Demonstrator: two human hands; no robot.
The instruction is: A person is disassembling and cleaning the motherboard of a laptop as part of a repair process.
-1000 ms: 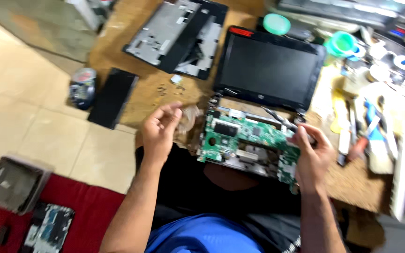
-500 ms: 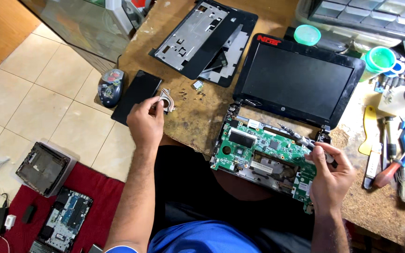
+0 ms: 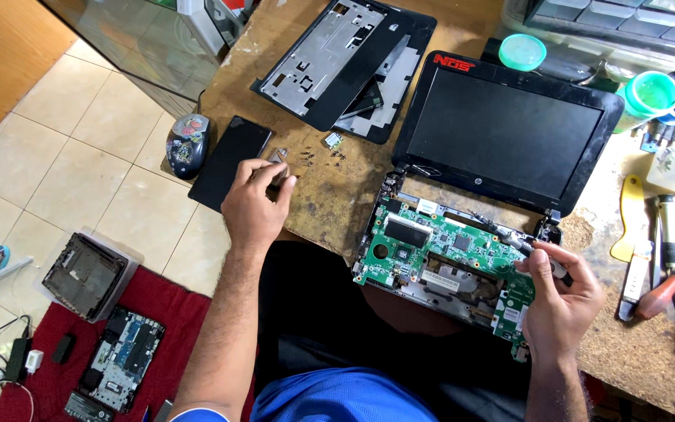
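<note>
A small opened laptop lies on the wooden bench, its green circuit board (image 3: 443, 254) bare and its black screen (image 3: 509, 133) tilted back. My right hand (image 3: 560, 293) grips a thin screwdriver (image 3: 509, 238) whose tip rests on the board's right side. My left hand (image 3: 255, 203) reaches left to a small metal part (image 3: 277, 156) beside several loose screws (image 3: 318, 156), fingers pinched near it. A flat black battery (image 3: 228, 160) lies just left of that hand.
Black laptop cover panels (image 3: 337, 62) lie at the back of the bench. A computer mouse (image 3: 187, 144) sits at the bench's left edge. Green lids, a yellow pry tool (image 3: 630, 215) and other tools crowd the right. Dismantled devices lie on a red mat (image 3: 162, 312) on the floor.
My left hand has moved from above the circuit board leftward to the loose screws and metal part. My right hand has stayed on the board's right side with the screwdriver.
</note>
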